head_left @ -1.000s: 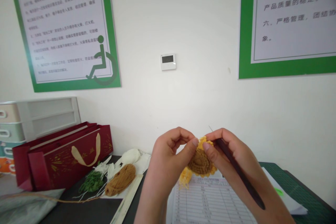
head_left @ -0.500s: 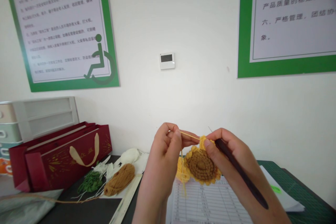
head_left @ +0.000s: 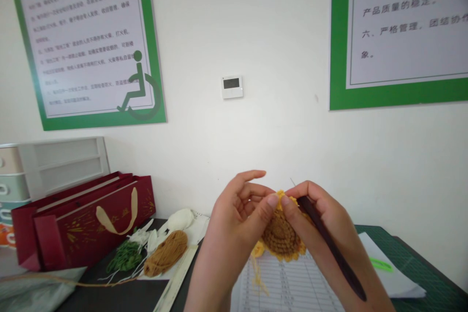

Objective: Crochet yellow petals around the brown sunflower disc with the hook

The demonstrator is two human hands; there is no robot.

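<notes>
A crocheted sunflower (head_left: 281,235) with a brown spiral centre and yellow petals sits between my hands, partly hidden by my thumbs. My left hand (head_left: 234,219) pinches its edge with the thumb, and the index finger stands raised. My right hand (head_left: 325,236) grips a dark-handled crochet hook (head_left: 331,248) and presses the piece with its thumb. The thin metal tip of the hook shows above the sunflower. Loose yellow yarn (head_left: 259,275) hangs below the piece.
A printed table form (head_left: 288,285) lies below my hands, with a green cutting mat (head_left: 420,263) to its right. On the left are a brown yarn ball (head_left: 166,253), green crocheted leaves (head_left: 124,256), white pieces (head_left: 175,220), a red gift bag (head_left: 84,219) and a drawer unit (head_left: 54,165).
My left hand has closed back over the sunflower, and the yarn strand stretched across its fingers half a second ago no longer shows. Its index finger now stands raised.
</notes>
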